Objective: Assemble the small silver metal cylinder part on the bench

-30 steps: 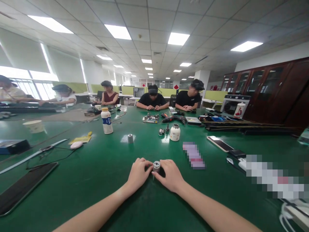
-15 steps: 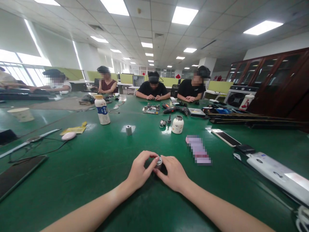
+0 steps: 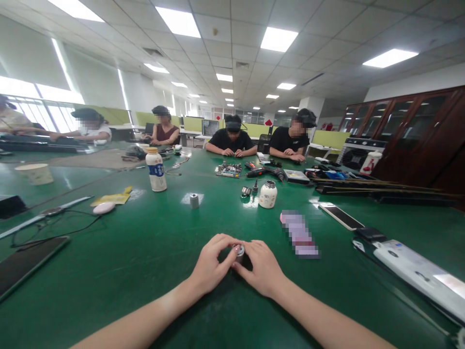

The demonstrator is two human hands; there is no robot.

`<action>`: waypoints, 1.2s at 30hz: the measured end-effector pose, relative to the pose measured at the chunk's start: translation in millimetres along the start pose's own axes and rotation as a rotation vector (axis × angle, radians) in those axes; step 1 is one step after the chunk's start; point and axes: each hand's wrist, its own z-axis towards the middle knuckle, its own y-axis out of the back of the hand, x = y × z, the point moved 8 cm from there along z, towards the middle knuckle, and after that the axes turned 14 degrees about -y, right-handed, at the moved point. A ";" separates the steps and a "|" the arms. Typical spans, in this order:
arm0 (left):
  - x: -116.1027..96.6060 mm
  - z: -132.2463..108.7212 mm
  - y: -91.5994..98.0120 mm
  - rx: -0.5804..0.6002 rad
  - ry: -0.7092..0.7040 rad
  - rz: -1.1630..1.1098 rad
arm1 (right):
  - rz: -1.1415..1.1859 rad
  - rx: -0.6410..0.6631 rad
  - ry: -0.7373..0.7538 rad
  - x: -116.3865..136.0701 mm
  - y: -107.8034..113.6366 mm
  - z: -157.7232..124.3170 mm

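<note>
Now a small metal cylinder (image 3: pixel 239 257) is held between both hands, low at the centre of the view, its round top turned up, its base largely hidden by fingers. By the left hand (image 3: pixel 214 261) it is pinched from one side, fingers curled, the thumb laid at the upper rim; by the right hand (image 3: pixel 264 266) it is clasped from the other, finger and thumb bent around in a narrow arch. Beyond, on the green table (image 3: pixel 145 266), a second metal cylinder (image 3: pixel 194 201) is seen standing upright, flanked by a blue-labelled bottle (image 3: pixel 156 169) and, opposite, a white jar (image 3: pixel 268 195)
</note>
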 end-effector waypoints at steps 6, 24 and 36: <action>8.9 -3.0 1.2 -0.022 0.102 0.018 | -0.014 0.028 -0.006 -0.7 1.5 3.5; 43.1 -21.5 16.1 -0.075 0.364 0.496 | -0.004 -0.005 -0.051 -1.2 6.1 2.4; 21.4 -10.3 19.4 -0.169 0.189 0.408 | -0.017 0.012 -0.056 -3.2 3.0 2.6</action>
